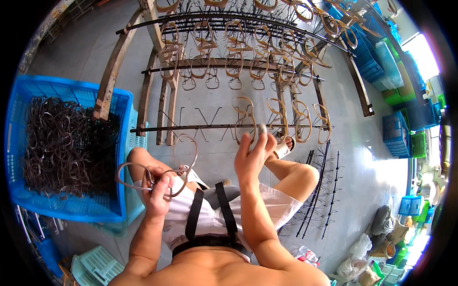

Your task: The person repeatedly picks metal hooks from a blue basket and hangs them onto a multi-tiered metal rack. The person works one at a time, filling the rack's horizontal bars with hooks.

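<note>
My left hand (160, 188) is closed around a few brown looped frames (187, 169), which stick out on both sides of the fist over my left thigh. My right hand (257, 155) is raised at the nearest black hook bar (191, 127), its thumb and forefinger apart and the other fingers bent. One fingertip looks pale, as if covered. Just beyond the right hand, a tan looped frame (244, 110) hangs on the bar. To its right hang several more tan looped frames (301, 119). Bare V-shaped wire hooks (206, 116) stand along the bar's left part.
At my left stands a blue plastic crate (71, 209) heaped with dark brown looped frames (62, 148). Ahead, a worn wooden rack (112, 71) carries more loaded bars. Spare hook bars (329, 190) lie on the floor at right. Blue crates (396, 133) line the right side.
</note>
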### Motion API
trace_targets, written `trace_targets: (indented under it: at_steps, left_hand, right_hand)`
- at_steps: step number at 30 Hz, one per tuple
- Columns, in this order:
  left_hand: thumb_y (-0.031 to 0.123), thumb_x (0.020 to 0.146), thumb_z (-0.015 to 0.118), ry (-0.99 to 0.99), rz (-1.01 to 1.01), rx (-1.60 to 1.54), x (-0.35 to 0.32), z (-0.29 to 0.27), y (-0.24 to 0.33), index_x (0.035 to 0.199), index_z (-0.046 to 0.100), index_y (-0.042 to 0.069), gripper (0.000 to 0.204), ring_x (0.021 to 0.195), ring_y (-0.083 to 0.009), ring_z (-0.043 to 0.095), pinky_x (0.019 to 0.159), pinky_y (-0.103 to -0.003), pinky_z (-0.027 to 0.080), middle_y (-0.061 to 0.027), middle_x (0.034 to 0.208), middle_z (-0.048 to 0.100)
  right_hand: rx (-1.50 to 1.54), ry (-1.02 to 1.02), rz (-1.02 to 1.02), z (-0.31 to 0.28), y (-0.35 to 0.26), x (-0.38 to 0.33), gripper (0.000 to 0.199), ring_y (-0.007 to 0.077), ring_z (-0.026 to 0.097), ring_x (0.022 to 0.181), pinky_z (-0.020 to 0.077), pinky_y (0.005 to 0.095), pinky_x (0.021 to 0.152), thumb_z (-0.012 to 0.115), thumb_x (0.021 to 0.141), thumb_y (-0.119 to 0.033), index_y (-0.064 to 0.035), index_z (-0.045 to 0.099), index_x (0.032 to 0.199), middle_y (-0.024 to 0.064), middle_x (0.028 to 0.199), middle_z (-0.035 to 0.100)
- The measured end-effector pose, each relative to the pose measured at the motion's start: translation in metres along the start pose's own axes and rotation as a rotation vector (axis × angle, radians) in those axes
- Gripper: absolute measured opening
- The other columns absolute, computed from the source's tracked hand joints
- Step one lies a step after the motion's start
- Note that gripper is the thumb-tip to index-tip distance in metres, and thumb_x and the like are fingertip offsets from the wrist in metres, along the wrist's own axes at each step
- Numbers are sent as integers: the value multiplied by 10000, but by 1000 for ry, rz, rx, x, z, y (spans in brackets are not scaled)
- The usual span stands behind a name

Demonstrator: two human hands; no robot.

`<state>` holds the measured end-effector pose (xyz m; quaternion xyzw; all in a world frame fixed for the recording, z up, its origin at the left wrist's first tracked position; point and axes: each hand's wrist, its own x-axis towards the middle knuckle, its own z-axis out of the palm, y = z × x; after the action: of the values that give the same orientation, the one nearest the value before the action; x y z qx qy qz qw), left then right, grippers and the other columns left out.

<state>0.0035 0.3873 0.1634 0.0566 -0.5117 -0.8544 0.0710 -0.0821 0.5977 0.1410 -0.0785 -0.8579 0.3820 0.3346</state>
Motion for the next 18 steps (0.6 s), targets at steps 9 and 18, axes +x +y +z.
trace_targets:
  at_steps: [9, 18]
  left_hand:
    - [42, 878, 529, -86, 334, 500, -8, 33, -23, 1032, 393, 42, 206, 700, -101, 461, 721, -251, 424, -36, 857, 438]
    - [76, 927, 445, -197, -329, 140, 2, -10, 1, 1177, 408, -18, 269, 934, -181, 558, 855, -336, 493, -115, 961, 547]
  right_hand:
    - [867, -347, 383, 2, -78, -80, 257, 111, 579, 657, 471, 226, 603, 343, 980, -101, 47, 431, 1171, 66, 735, 600]
    - [451, 55, 421, 68, -16, -35, 146, 71, 503, 403, 383, 239, 372, 479, 947, -125, -2, 555, 927, 33, 583, 559]
